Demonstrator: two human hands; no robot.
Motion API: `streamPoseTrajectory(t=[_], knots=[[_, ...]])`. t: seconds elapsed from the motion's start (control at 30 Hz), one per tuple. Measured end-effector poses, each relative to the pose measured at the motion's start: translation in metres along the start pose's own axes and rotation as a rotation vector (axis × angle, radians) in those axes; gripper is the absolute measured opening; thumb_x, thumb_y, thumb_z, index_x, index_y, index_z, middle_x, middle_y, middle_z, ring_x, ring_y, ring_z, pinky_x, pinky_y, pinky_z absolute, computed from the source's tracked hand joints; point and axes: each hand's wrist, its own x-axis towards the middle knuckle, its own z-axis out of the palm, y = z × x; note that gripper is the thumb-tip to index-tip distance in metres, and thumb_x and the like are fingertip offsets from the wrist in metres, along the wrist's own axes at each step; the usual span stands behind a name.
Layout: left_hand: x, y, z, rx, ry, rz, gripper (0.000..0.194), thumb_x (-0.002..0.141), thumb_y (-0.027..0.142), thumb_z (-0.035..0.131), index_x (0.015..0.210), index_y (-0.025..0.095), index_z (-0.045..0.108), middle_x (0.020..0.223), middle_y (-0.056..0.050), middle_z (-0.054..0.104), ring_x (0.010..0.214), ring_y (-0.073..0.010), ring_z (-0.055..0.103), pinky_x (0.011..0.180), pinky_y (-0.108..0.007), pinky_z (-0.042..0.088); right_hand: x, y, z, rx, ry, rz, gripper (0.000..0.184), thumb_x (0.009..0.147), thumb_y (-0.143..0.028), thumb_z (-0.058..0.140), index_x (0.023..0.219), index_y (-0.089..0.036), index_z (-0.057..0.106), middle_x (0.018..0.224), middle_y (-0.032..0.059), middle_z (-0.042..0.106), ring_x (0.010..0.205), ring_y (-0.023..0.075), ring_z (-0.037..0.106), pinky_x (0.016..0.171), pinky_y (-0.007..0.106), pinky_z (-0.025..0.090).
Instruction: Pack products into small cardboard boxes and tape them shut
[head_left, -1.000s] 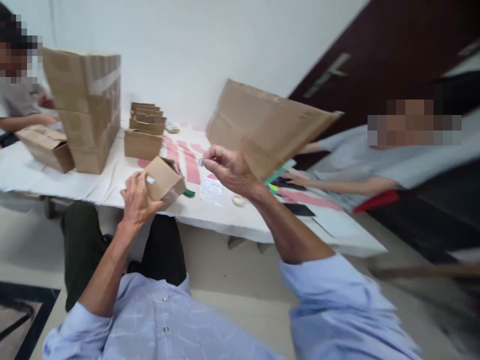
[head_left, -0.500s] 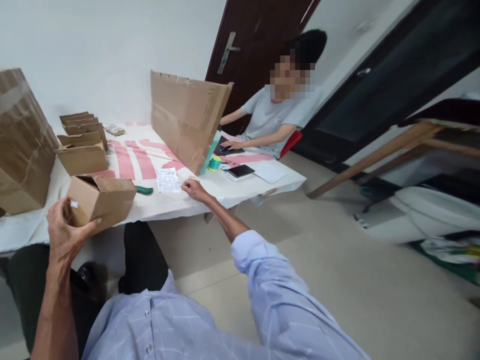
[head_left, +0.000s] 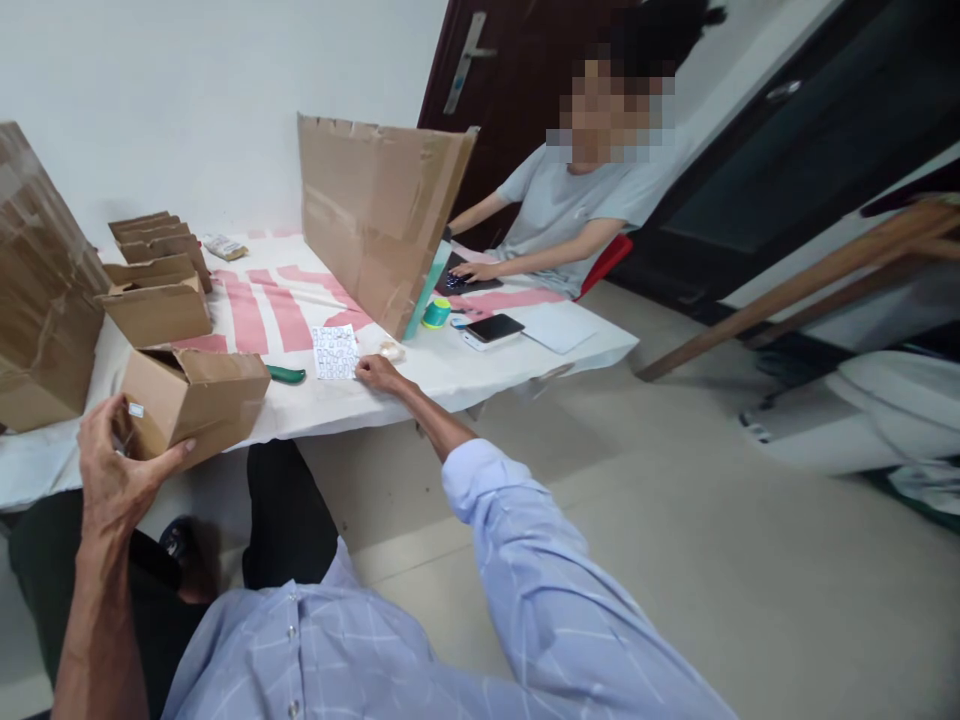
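In the head view my left hand (head_left: 124,465) grips a small cardboard box (head_left: 206,405) at its near left end, thumb below and fingers around the side. The box is tilted at the table's front edge, with a small white label (head_left: 136,410) on its end face. My right hand (head_left: 380,374) has its fingers closed at the lower right edge of a white sheet of small stickers (head_left: 334,350), which lies flat on the table. My fingertips are partly hidden. Between box and sheet lies a green-handled tool (head_left: 286,374).
Several open cardboard boxes (head_left: 157,310) stand behind, beside a taped carton stack (head_left: 41,290). An upright cardboard panel (head_left: 382,220) separates a co-worker (head_left: 570,215) at a laptop. Near it lie a tape roll (head_left: 436,313), a phone (head_left: 495,328) and paper (head_left: 559,328).
My view has swung right. My right hand, earlier raised with a tiny item pinched, has come down beside the sheet and then slid left to its edge. My left hand keeps the box.
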Motion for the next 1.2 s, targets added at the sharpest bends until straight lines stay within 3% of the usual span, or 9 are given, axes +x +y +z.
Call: streamPoseTrajectory(t=[0.4,0.57,0.73,0.83,1.07,1.2], knots=[[0.000,-0.011,0.005,-0.015,0.003,0.078,0.090,0.064,0.065,0.090,0.138,0.026,0.059,0.141,-0.012,0.061,0.139,-0.0494,0.053,0.118,-0.073,0.045,-0.002,-0.007,0.010,-0.172,0.005,0.110,0.018,0.090,-0.017,0.060,0.091,-0.016,0.078,0.100,0.0061,0.081,0.088,0.0167,0.066,0.067,0.024,0.037],[-0.005,-0.021,0.012,-0.027,0.019,0.074,0.099,0.058,0.059,0.097,0.142,0.023,0.057,0.146,-0.016,0.059,0.141,-0.0454,0.053,0.120,-0.065,0.045,-0.011,-0.013,0.015,-0.262,0.020,0.156,0.022,0.093,-0.021,0.059,0.103,-0.019,0.079,0.111,0.0069,0.082,0.093,0.0183,0.067,0.072,0.024,0.040],[-0.017,-0.016,0.015,0.006,-0.039,0.084,0.110,0.055,0.045,0.102,0.150,0.022,0.051,0.154,-0.019,0.056,0.145,-0.0436,0.052,0.122,-0.061,0.042,-0.021,-0.018,0.021,-0.373,0.016,0.158,0.030,0.096,-0.023,0.055,0.114,-0.016,0.078,0.117,0.0141,0.081,0.096,0.0225,0.070,0.074,0.027,0.042],[-0.022,-0.010,0.016,0.028,-0.047,0.053,0.108,0.057,0.040,0.101,0.151,0.023,0.050,0.156,-0.019,0.055,0.146,-0.0441,0.051,0.120,-0.063,0.042,-0.021,-0.022,0.023,-0.437,-0.011,0.143,0.028,0.097,-0.022,0.056,0.110,-0.016,0.080,0.116,0.0147,0.081,0.099,0.0239,0.072,0.074,0.027,0.043],[-0.029,-0.006,0.019,-0.044,-0.053,0.072,0.110,0.057,0.039,0.100,0.153,0.023,0.048,0.158,-0.020,0.054,0.147,-0.0450,0.049,0.117,-0.064,0.044,-0.029,-0.030,0.030,-0.571,-0.030,0.133,0.035,0.100,-0.019,0.051,0.116,-0.013,0.082,0.120,0.0224,0.080,0.111,0.0311,0.075,0.086,0.034,0.049],[-0.030,-0.010,0.023,-0.089,-0.057,0.092,0.113,0.056,0.040,0.099,0.155,0.021,0.047,0.157,-0.021,0.053,0.147,-0.0458,0.048,0.118,-0.063,0.044,-0.030,-0.036,0.023,-0.623,0.008,0.128,0.037,0.103,-0.021,0.047,0.124,-0.011,0.077,0.121,0.0253,0.078,0.109,0.0323,0.076,0.087,0.037,0.051]])
